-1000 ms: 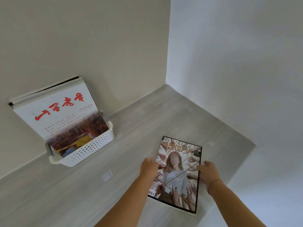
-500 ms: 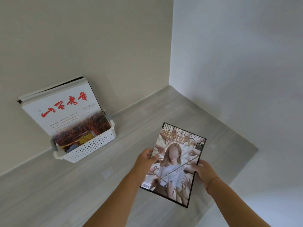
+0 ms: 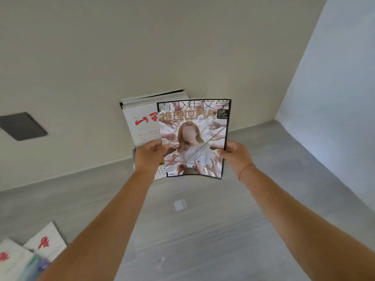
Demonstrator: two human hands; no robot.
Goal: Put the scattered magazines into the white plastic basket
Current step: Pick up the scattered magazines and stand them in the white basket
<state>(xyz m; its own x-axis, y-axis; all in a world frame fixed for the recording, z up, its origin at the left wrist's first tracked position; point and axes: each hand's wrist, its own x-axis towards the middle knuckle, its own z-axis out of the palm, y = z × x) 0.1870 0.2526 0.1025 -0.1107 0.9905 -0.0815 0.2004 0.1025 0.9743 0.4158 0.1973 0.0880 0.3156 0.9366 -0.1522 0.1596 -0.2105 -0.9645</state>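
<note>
I hold a magazine (image 3: 193, 136) with a black border and a figure surrounded by hands on its cover, upright in the air. My left hand (image 3: 150, 156) grips its left edge and my right hand (image 3: 235, 157) grips its right edge. Right behind it stands the white plastic basket (image 3: 159, 173), mostly hidden, with only a perforated patch showing. A stack of white magazines with red lettering (image 3: 142, 120) leans in the basket against the wall.
More white magazines with red lettering (image 3: 45, 243) lie on the grey floor at the bottom left. A dark grey square panel (image 3: 22, 126) sits on the left wall. A small pale tag (image 3: 180, 204) lies on the floor between my arms. Walls meet in a corner at the right.
Both hands have lifted the magazine off the floor and carried it left, up in front of the basket. The view has swung left, bringing floor magazines and the wall panel into sight.
</note>
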